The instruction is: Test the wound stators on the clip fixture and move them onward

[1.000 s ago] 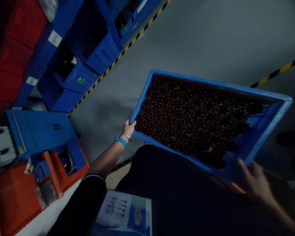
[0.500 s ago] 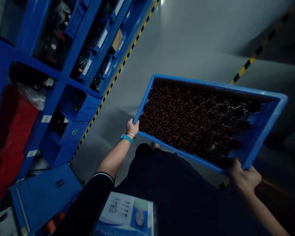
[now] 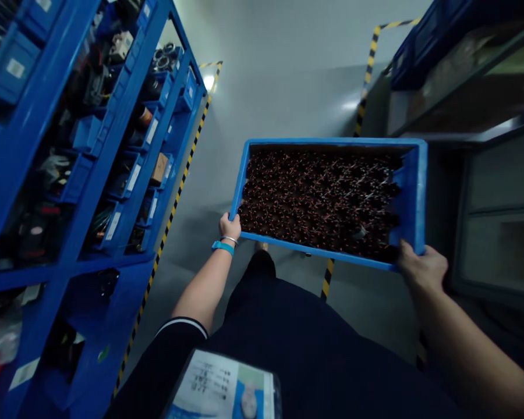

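Observation:
A blue rectangular plastic crate [image 3: 336, 141] is held out in front of my body, above the floor. Many small dark parts with thin reddish wire ends [image 3: 310, 198] fill most of it, packed in rows; a strip along its right end shows bare blue plastic. My left hand [image 3: 230, 226], with a turquoise band and a bracelet at the wrist, is closed around the near left corner of the rim. At the near right corner my right hand [image 3: 422, 265] grips the crate, its fingers partly hidden by the wall.
Blue shelving [image 3: 65, 256] with labelled bins runs along the left. A rack [image 3: 471, 99] with boxes stands at the right. Black-and-yellow tape [image 3: 179, 195] marks both sides of the grey floor [image 3: 279, 87]. A badge [image 3: 222, 387] hangs at my chest.
The crate has swung leftward in view and looks more level, both hands still on it. The view has turned, bringing more of the left shelving and the right-hand rack into sight.

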Motion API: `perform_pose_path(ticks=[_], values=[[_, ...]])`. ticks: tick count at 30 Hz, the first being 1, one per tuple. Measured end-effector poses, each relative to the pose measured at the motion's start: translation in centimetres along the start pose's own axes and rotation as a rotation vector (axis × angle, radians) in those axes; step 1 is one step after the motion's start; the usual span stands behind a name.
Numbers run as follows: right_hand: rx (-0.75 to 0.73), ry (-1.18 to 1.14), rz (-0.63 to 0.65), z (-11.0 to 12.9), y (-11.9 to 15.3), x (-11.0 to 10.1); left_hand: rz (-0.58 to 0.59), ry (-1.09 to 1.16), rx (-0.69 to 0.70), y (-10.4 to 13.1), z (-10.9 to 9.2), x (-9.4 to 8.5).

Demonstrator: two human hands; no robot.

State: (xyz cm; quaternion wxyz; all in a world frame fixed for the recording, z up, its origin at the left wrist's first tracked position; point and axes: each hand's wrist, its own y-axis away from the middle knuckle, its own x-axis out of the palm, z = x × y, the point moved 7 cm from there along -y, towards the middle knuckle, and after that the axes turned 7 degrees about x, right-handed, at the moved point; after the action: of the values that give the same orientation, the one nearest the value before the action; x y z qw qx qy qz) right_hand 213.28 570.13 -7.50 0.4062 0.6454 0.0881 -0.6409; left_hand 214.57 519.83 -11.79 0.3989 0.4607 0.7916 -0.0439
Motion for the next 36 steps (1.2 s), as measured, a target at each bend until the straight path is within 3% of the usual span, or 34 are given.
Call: perform_pose_path(ticks=[3, 9, 17, 23, 28, 36], values=[[0.051, 0.035, 0.037, 0.1, 0.7, 0.0, 0.011, -0.027, -0.028, 0.6, 0.0, -0.5], [0.107, 0.089, 0.038, 1.9, 1.1, -1.9, 0.04, -0.125, -0.059, -0.2, -2.1, -1.1], [0.096, 0.027, -0.029, 0.3, 1.0, -2.4, 0.014, -0.228, -0.032, 0.3, -2.5, -1.4], [0.171, -0.098, -0.098, 0.4, 2.1, -2.8, 0.076, -0.316, -0.053, 0.6, -2.7, -0.6], [0.054, -0.215, -0.266, 0.8, 2.3, -2.9, 0.08, -0.339, -0.023, 0.6, -2.4, 0.5], [-0.082, -0.277, -0.339, -1.2, -0.9, -1.2, 0.071, -0.3, 0.078, 0.6, -1.8, 1.4]])
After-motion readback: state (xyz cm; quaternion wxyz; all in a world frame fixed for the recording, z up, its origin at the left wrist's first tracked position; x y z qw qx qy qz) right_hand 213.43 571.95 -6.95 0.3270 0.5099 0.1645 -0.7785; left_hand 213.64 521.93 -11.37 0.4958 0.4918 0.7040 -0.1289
